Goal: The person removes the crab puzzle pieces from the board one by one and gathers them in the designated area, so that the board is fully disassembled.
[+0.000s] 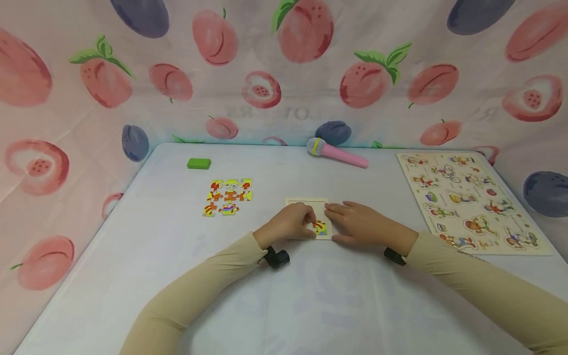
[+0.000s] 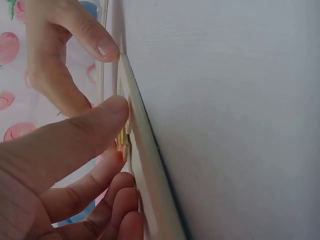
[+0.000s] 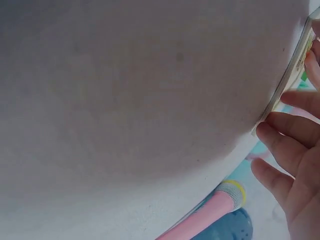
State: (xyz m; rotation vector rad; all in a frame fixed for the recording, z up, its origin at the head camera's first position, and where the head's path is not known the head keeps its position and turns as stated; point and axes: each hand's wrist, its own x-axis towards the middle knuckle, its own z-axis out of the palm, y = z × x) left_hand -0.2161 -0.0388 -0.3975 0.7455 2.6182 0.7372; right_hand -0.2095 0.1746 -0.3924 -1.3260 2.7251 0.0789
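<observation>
A small, shallow wooden puzzle tray (image 1: 306,200) lies on the table between both hands. My left hand (image 1: 289,221) is over its left part, thumb and index finger pinching a yellow puzzle piece (image 2: 123,139) low at the tray. Yellow and red puzzle pieces (image 1: 321,229) show in the tray's lower right corner; the left hand hides part of the inside. My right hand (image 1: 361,223) has its fingers extended, the fingertips resting at the tray's right rim. To the left lie several loose jigsaw pieces (image 1: 230,196) in rough rows.
A green block (image 1: 198,163) lies at the back left. Near the back edge is a pink toy microphone (image 1: 341,154) with a silver head. A large picture puzzle board (image 1: 461,197) occupies the right side, close to the right forearm. A peach-print cloth (image 1: 262,44) stands behind the table.
</observation>
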